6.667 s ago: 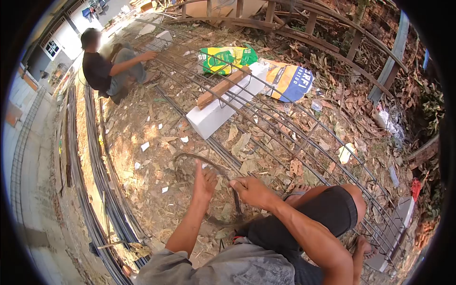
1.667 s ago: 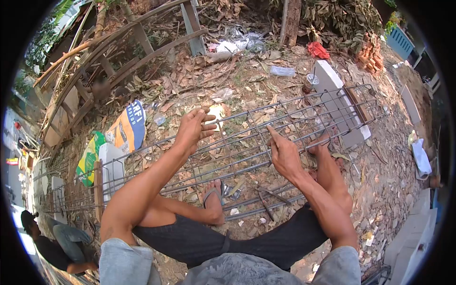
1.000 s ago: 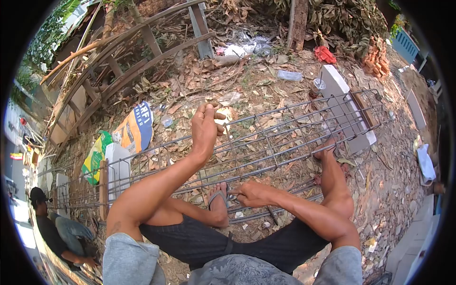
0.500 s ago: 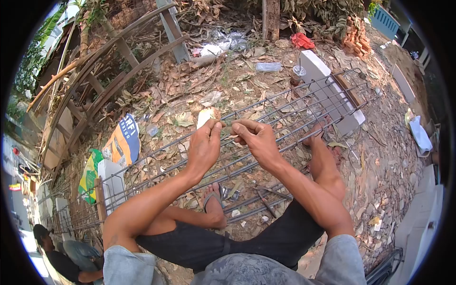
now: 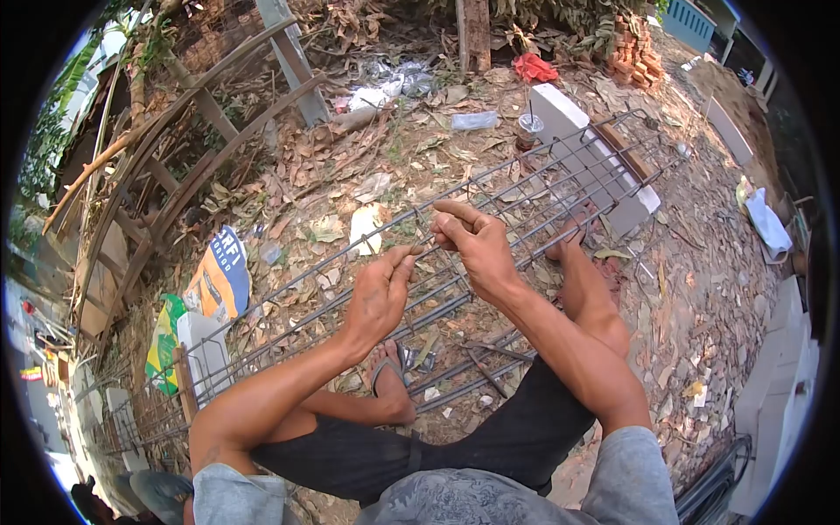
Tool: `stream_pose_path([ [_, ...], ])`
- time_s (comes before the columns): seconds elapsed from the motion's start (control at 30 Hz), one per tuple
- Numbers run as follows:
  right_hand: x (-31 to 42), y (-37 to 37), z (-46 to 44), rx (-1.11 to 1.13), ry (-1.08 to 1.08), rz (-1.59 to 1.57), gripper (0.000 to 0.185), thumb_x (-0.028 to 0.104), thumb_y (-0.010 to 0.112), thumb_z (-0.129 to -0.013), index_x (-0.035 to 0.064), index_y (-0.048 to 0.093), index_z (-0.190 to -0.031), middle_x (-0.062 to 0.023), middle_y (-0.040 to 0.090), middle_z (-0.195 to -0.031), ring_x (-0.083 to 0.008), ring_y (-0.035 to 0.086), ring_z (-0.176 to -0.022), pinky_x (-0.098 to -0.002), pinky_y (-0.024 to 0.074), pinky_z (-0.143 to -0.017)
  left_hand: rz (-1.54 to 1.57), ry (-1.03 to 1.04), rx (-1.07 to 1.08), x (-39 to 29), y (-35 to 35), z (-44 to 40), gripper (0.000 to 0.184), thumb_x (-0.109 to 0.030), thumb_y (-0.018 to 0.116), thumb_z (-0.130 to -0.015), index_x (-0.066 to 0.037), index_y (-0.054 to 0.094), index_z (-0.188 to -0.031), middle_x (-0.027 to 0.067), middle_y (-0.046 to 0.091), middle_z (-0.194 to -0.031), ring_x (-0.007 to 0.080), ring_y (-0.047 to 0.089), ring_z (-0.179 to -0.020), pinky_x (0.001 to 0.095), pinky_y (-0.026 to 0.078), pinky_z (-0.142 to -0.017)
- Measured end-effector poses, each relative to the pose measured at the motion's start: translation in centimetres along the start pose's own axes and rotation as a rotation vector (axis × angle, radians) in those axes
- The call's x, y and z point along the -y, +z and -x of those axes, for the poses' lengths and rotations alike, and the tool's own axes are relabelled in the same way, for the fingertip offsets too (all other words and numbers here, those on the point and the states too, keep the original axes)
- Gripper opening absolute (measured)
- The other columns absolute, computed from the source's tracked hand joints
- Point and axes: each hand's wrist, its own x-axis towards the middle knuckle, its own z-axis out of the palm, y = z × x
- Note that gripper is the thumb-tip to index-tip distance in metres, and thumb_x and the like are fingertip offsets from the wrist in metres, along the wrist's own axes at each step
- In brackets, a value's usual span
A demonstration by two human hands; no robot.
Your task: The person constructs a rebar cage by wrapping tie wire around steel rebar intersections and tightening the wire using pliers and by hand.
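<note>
The steel cage [image 5: 339, 255] lies over a pale block [image 5: 573, 144], and above it the left hand [image 5: 376, 297] and right hand [image 5: 481, 254] each close in a pinching grip, contents unclear, where slackness could let anything thin slip through.

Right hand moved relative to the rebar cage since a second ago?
Yes, outward: from low beside the left foot, the right hand has come over the rebar cage.
</note>
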Motion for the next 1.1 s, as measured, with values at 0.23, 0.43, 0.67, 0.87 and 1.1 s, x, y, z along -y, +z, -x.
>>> stream_pose_path([
  [0.23, 0.0, 0.1, 0.5, -0.004, 0.009, -0.009, 0.038, 0.014, 0.065, -0.103, -0.0060, 0.064, -0.135, -0.0147, 0.075, -0.109, -0.0122, 0.068, -0.090, -0.0271, 0.0576, -0.082, 0.075, -0.034, 0.114, 0.8, 0.3, 0.3, 0.033, -0.021, 0.053, -0.108, 0.000, 0.068, -0.130, 0.0017, 0.063, -0.079, 0.0091, 0.057, -0.066, 0.0279, 0.048, -0.060],
  [0.43, 0.6, 0.5, 0.9, 0.057, -0.014, 0.062, 0.038, 0.020, 0.067, -0.104, -0.0028, 0.065, -0.134, -0.0106, 0.075, -0.104, -0.0098, 0.068, -0.086, -0.0266, 0.0576, -0.082, 0.272, -0.172, 0.227, 0.4, -0.2, 0.3, 0.031, -0.021, 0.054, -0.108, -0.001, 0.068, -0.129, 0.0018, 0.063, -0.084, 0.0093, 0.060, -0.071, 0.0261, 0.052, -0.067],
  [0.67, 0.0, 0.2, 0.5, 0.092, 0.035, -0.105, 0.041, 0.018, 0.063, -0.105, -0.0014, 0.057, -0.141, -0.0055, 0.072, -0.096, -0.0068, 0.059, -0.081, -0.0234, 0.0506, -0.074, 0.710, -0.435, 0.370, 1.1, -0.5, -0.3, 0.039, -0.030, 0.055, -0.109, -0.006, 0.059, -0.139, -0.0036, 0.053, -0.079, 0.0073, 0.053, -0.073, 0.0310, 0.052, -0.074],
  [0.87, 0.7, 0.6, 0.4, 0.126, 0.053, -0.168, 0.043, 0.015, 0.066, -0.103, 0.0014, 0.052, -0.142, -0.0031, 0.067, -0.091, -0.0051, 0.057, -0.079, -0.0218, 0.0481, -0.071, 0.765, -0.382, 0.443, -0.2, -0.6, -0.4, 0.044, -0.041, 0.051, -0.111, -0.008, 0.056, -0.140, -0.0046, 0.046, -0.073, 0.0083, 0.048, -0.067, 0.0327, 0.051, -0.072],
  [1.1, 3.9, 2.7, 0.9, 0.100, 0.070, -0.327, 0.056, 0.031, 0.056, -0.109, 0.0002, 0.039, -0.152, -0.0107, 0.071, -0.099, -0.0155, 0.066, -0.091, -0.0316, 0.0548, -0.087, 0.796, -0.216, 0.206, -3.3, -1.6, -1.7, 0.031, -0.032, 0.046, -0.113, -0.007, 0.060, -0.126, -0.0097, 0.035, -0.064, 0.0014, 0.032, -0.053, 0.0207, 0.029, -0.045],
])
